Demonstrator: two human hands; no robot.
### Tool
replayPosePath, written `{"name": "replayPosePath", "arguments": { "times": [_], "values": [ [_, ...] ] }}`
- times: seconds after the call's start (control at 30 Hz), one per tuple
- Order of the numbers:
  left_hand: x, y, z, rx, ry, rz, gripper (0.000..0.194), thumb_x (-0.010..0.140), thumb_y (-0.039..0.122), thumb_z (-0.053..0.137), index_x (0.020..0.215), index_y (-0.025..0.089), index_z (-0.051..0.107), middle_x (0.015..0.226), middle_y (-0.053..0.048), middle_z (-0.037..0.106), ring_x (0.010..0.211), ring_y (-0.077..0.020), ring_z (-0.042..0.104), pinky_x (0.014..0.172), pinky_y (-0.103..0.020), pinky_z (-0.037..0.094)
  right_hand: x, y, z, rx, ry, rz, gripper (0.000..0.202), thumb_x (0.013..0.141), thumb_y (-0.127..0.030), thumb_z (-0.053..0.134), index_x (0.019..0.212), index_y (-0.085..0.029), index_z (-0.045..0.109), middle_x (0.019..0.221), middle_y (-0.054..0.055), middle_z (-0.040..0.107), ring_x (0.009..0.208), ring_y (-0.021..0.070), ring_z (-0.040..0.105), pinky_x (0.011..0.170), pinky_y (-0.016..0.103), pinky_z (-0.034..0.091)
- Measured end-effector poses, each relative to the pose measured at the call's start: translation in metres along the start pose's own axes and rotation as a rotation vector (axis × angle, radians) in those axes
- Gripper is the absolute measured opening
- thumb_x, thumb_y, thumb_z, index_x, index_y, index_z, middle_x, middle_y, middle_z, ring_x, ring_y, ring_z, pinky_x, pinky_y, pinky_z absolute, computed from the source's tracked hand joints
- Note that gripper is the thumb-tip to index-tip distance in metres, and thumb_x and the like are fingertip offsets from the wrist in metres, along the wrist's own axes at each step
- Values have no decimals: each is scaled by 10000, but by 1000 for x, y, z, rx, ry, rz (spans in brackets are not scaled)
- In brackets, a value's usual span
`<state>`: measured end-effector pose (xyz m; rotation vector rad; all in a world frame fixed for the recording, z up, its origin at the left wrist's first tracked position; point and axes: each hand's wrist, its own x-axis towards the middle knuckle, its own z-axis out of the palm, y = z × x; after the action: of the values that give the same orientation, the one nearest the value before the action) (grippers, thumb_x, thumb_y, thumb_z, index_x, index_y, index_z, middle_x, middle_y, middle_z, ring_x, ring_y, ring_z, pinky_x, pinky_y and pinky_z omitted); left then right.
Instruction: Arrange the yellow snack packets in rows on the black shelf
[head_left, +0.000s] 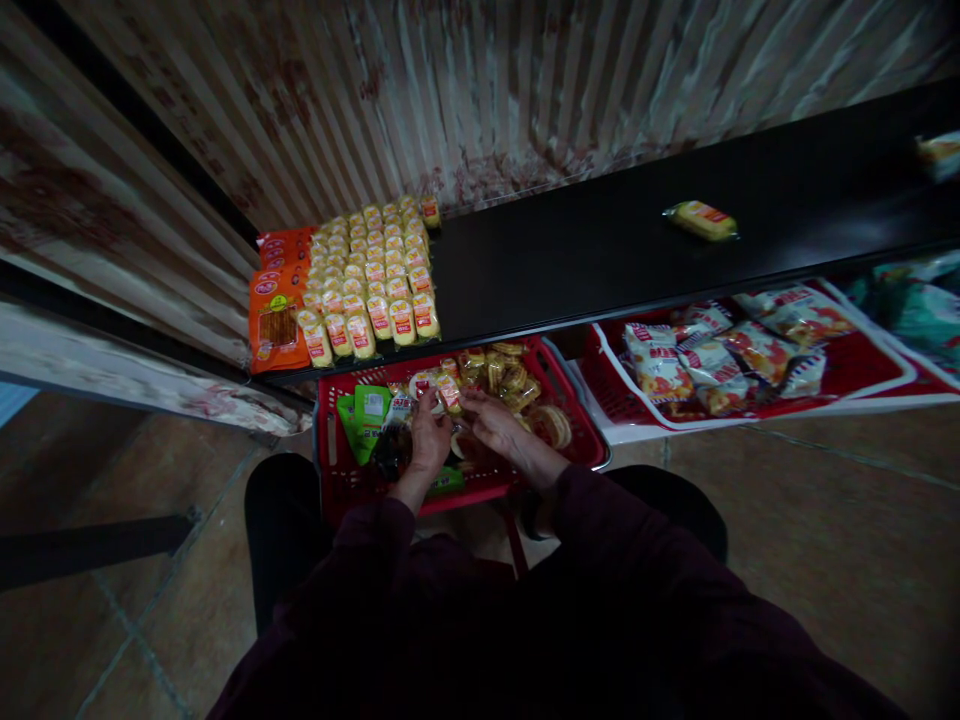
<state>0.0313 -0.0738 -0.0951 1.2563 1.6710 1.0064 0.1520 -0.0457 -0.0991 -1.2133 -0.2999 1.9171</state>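
Over a red shopping basket [328, 425], my left hand [430, 438] is closed, with its fingertips on a small wrapped snack cake. My right hand [491, 422] pinches the wrapped snack cake [450, 388] from the other side, so the hands nearly meet. In the basket under them lie a green snack packet [369, 408], several yellowish wrapped pastries [510, 376] and a round clear-wrapped item [551, 427]. Just above, rows of upright wrapped snack cakes [380, 318] stand on the black shelf [517, 262], beside orange snack packets [279, 318].
One wrapped cake [703, 220] lies alone farther right on the shelf. Below it, a second red basket [600, 368] holds several white-and-orange snack bags [761, 347]. A patterned curtain [525, 90] hangs behind the shelf. A dark metal leg [97, 548] rests on the tiled floor at left.
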Motion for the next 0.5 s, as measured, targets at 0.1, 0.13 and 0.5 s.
{"name": "replayPosePath", "arguments": {
  "times": [0.1, 0.13, 0.5],
  "values": [
    [0, -2, 0, 22, 2, 11, 573, 697, -15, 499, 1238, 174, 489, 1203, -125, 558, 1085, -192, 557, 866, -300, 496, 4, 2, -1, -5, -18, -5, 224, 689, -40, 607, 843, -200, 582, 761, -5, 682, 708, 130, 657, 671, 236, 550],
    [1, -4, 0, 26, 7, 8, 570, 697, -16, 497, 1232, 178, 494, 1186, -117, 567, 1070, -187, 564, 870, -304, 496, 5, 4, -2, -2, -29, -7, 245, 671, -31, 616, 850, -196, 587, 752, -6, 681, 697, 127, 654, 666, 231, 545],
    [-9, 8, -1, 168, 80, 129, 449, 729, 24, 486, 1129, 189, 606, 1129, -106, 618, 1087, -226, 563, 999, -379, 408, 11, 11, -7, -45, -26, -189, 287, 557, -97, 669, 825, -187, 621, 717, -19, 667, 670, 129, 616, 692, 254, 490]
  ]
}}
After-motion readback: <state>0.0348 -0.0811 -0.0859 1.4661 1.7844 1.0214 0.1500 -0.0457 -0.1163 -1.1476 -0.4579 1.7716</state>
